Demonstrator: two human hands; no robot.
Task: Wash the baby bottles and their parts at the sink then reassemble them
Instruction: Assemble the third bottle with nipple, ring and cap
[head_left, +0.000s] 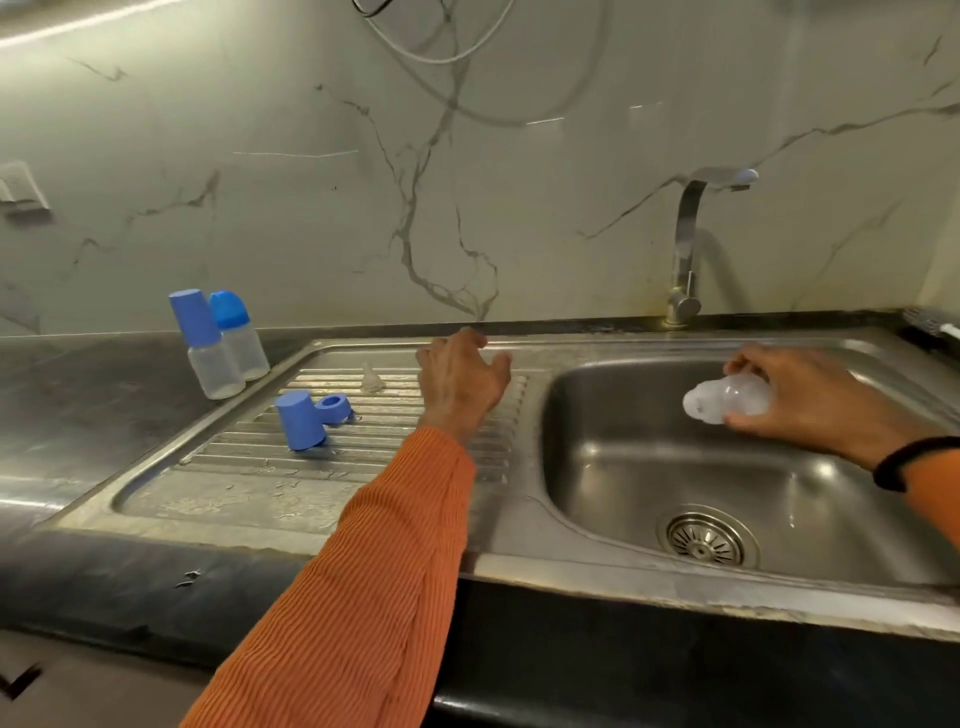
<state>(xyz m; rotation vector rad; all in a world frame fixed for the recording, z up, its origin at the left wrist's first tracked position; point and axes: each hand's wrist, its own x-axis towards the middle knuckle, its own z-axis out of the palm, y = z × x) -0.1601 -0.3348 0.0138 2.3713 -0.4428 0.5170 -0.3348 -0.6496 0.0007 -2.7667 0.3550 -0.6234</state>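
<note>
My right hand (810, 402) grips a clear, capless baby bottle (724, 401) sideways over the sink basin (649, 467), its mouth pointing left. My left hand (462, 379) hovers over the ribbed drainboard (249, 462) with fingers relaxed and holds nothing. Left of it on the drainboard lie a clear nipple (371, 378), a blue screw ring (332, 408) and a blue cap (298, 426). Two capped bottles stand on the counter at the left: one with a tall blue cap (205, 345), the other with a rounded blue top (239, 335).
A steel faucet (685, 249) rises behind the basin, its spout turned right; no water shows. The drain strainer (706, 538) sits at the basin's bottom. A marble backsplash runs behind, with a wall switch (18, 187) at far left and a dark counter edge in front.
</note>
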